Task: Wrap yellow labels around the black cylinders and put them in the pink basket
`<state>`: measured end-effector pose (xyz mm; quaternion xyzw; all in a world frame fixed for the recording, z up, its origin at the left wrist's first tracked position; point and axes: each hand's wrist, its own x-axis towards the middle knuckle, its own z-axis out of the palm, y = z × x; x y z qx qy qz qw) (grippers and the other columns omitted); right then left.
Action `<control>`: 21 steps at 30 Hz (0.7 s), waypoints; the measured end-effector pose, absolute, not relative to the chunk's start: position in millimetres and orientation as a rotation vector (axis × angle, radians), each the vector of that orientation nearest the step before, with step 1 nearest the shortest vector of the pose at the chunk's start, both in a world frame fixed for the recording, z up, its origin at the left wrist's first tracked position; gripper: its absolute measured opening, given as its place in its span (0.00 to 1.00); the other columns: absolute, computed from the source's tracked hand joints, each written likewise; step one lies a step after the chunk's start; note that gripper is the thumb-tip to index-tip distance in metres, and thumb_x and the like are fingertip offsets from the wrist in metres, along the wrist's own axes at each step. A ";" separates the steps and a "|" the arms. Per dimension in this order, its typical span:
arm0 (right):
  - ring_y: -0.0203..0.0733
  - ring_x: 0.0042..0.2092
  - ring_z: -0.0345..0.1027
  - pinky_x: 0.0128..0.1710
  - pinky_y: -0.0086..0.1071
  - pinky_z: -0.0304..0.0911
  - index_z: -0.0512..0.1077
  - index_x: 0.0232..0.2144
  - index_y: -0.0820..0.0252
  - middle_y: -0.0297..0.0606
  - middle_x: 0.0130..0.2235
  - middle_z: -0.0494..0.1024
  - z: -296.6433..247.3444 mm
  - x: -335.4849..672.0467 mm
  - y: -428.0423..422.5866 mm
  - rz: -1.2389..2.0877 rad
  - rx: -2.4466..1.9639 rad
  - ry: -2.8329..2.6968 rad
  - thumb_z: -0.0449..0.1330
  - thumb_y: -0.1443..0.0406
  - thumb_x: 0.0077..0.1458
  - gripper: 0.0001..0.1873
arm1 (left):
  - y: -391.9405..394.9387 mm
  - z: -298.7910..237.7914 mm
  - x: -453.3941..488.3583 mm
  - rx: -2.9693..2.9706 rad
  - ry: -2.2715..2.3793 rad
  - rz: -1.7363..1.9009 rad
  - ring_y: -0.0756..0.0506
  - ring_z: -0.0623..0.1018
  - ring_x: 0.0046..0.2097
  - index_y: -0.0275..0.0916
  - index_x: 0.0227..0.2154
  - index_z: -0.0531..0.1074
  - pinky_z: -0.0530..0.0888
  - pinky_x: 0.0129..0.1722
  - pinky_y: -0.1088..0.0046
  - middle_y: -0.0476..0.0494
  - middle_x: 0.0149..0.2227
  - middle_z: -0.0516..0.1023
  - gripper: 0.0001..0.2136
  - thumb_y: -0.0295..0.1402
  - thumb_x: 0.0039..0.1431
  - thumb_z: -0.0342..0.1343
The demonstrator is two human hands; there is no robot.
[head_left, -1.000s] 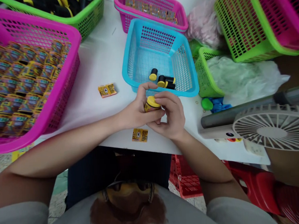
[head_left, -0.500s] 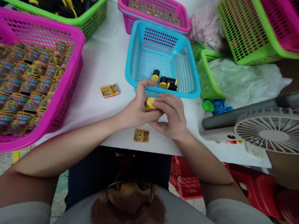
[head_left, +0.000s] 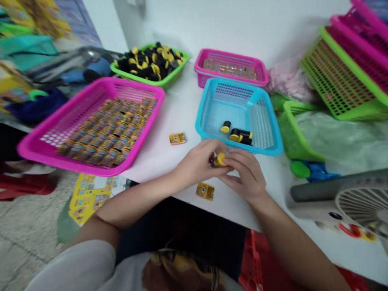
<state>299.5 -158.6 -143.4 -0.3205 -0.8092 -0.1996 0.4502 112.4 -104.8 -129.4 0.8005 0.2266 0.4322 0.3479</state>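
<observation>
Both hands meet over the white table (head_left: 176, 120) just in front of the blue basket (head_left: 270, 135). My left hand (head_left: 197, 162) and my right hand (head_left: 246, 171) are closed around one small black bottle with a yellow cap (head_left: 219, 160), which shows between the fingers. The blue basket holds three more yellow-capped bottles (head_left: 236, 133). One yellow label sticker (head_left: 205, 191) lies on the table under my wrists and another sticker (head_left: 177, 138) lies to the left.
A big pink basket (head_left: 93, 124) full of label stickers stands at the left. Behind are a green basket of bottles (head_left: 150, 63) and a small pink basket (head_left: 231, 66). Stacked green and pink baskets (head_left: 348, 78), plastic bags and a white fan (head_left: 360, 202) crowd the right.
The camera has lifted and swung left, so more of the room and far baskets shows. Both hands stay on the bottle, which now sits lower between the fingers.
</observation>
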 end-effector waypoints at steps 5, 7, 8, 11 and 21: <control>0.48 0.54 0.79 0.54 0.45 0.82 0.69 0.62 0.56 0.41 0.47 0.83 -146.2 289.7 -163.7 -0.459 -0.648 -2.065 0.68 0.70 0.59 0.30 | -135.9 -108.7 78.8 2.147 0.691 1.079 0.48 0.78 0.37 0.41 0.39 0.70 0.80 0.36 0.70 0.47 0.37 0.76 0.11 0.39 0.62 0.66; 0.47 0.56 0.77 0.58 0.49 0.80 0.69 0.59 0.51 0.40 0.50 0.81 -145.3 289.0 -164.3 -0.489 -0.630 -2.068 0.71 0.68 0.57 0.29 | -137.2 -87.9 60.9 2.212 0.716 1.054 0.49 0.79 0.36 0.40 0.38 0.71 0.80 0.36 0.72 0.46 0.38 0.78 0.11 0.39 0.63 0.66; 0.47 0.56 0.75 0.60 0.52 0.78 0.69 0.56 0.48 0.39 0.51 0.80 -144.4 289.8 -164.3 -0.506 -0.640 -2.057 0.72 0.66 0.55 0.29 | -132.4 -76.2 51.5 2.262 0.755 1.049 0.50 0.80 0.36 0.40 0.38 0.72 0.80 0.37 0.72 0.46 0.39 0.79 0.11 0.38 0.63 0.67; 0.48 0.56 0.72 0.61 0.55 0.77 0.70 0.50 0.44 0.39 0.53 0.78 -141.0 294.4 -163.4 -0.595 -0.691 -2.021 0.75 0.65 0.51 0.28 | -91.3 -45.0 22.9 2.392 1.010 1.058 0.49 0.80 0.37 0.40 0.39 0.74 0.78 0.40 0.69 0.48 0.39 0.81 0.10 0.36 0.60 0.68; 0.49 0.52 0.73 0.58 0.53 0.76 0.75 0.51 0.47 0.40 0.50 0.78 -143.8 298.8 -148.6 -0.662 -0.847 -1.951 0.65 0.73 0.53 0.24 | 100.0 -57.2 -58.9 2.228 1.752 0.683 0.51 0.66 0.34 0.40 0.27 0.73 0.69 0.46 0.64 0.58 0.19 0.66 0.26 0.61 0.48 0.69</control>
